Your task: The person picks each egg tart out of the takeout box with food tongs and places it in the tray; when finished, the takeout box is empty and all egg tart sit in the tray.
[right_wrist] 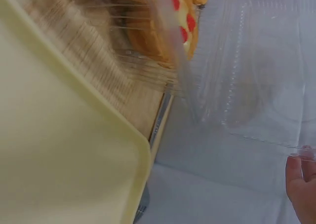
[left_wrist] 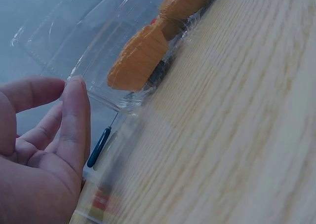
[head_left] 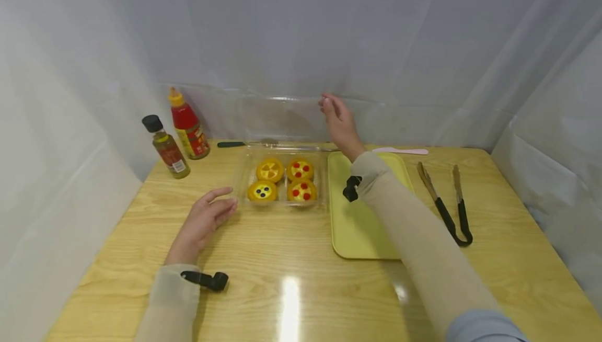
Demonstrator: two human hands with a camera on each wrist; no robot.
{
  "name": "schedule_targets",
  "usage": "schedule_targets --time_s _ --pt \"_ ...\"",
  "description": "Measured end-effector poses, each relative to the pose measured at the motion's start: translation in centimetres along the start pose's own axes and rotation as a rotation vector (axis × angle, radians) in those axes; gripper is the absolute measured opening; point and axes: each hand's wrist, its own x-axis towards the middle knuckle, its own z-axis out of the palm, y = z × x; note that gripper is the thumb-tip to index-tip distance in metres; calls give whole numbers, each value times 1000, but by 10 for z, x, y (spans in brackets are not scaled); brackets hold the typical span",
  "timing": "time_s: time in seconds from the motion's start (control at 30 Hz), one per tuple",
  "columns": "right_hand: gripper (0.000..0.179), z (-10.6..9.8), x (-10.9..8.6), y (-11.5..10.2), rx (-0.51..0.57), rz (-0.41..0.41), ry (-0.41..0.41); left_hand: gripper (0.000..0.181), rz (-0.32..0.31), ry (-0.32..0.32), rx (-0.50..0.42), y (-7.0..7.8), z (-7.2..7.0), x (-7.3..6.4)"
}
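A clear plastic clamshell container (head_left: 281, 205) stands mid-table with its lid (head_left: 282, 114) raised upright at the back. Inside sit several toy tarts (head_left: 301, 191), some with red dots, one with blue dots, one with orange wedges. My right hand (head_left: 340, 125) reaches over the tray and pinches the lid's upper right corner; the right wrist view catches its fingertips (right_wrist: 295, 164) on that edge. Left of the container, my left hand (head_left: 202, 224) has its fingers gently bent, and in the left wrist view its fingertips (left_wrist: 75, 88) are right at the container's rim.
A yellow tray (head_left: 357, 237) lies right of the container, under my right forearm. Black-handled tongs (head_left: 452, 216) rest farther right. Sauce (head_left: 188, 130) and oil (head_left: 168, 151) bottles stand back left. Behind lie a dark-handled utensil (head_left: 231, 144) and a pink knife-like utensil (head_left: 402, 150).
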Motion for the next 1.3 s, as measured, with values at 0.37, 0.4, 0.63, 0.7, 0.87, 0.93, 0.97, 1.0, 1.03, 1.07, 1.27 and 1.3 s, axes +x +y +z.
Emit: schedule_targets --time_s 0.37,0.4,0.63,0.7,0.87,0.93,0.97,1.0,1.03,1.07,1.27,1.3 --pt "48 -1 -4 24 139 113 60 53 8 -58 50 -1 -3 -4" --pt "47 -2 -5 27 154 127 64 54 7 -61 51 -2 -3 -4" --pt "47 0 -11 39 184 197 64 55 0 -74 72 -2 -6 -4" --pt "47 0 -12 42 193 223 61 55 2 -75 70 -3 -7 -4" --pt "48 1 -15 48 183 279 54 56 -1 -71 70 -4 -6 -4" --pt "48 1 -16 50 172 291 48 57 -5 -66 73 -4 -6 -5" --pt "48 1 -16 51 167 295 44 57 -7 -65 73 -4 -6 -5" --pt "48 1 -16 52 163 299 42 57 -9 -64 74 -5 -6 -4" --pt "48 1 -17 53 163 302 40 56 -9 -62 75 -5 -6 -4" --pt "48 1 -17 53 160 302 38 56 -8 -62 77 -5 -6 -4" --pt "49 0 -16 54 155 296 50 56 -9 -61 76 -3 -6 -4" --pt "49 0 -15 54 154 296 52 56 -9 -60 81 -2 -7 -5"
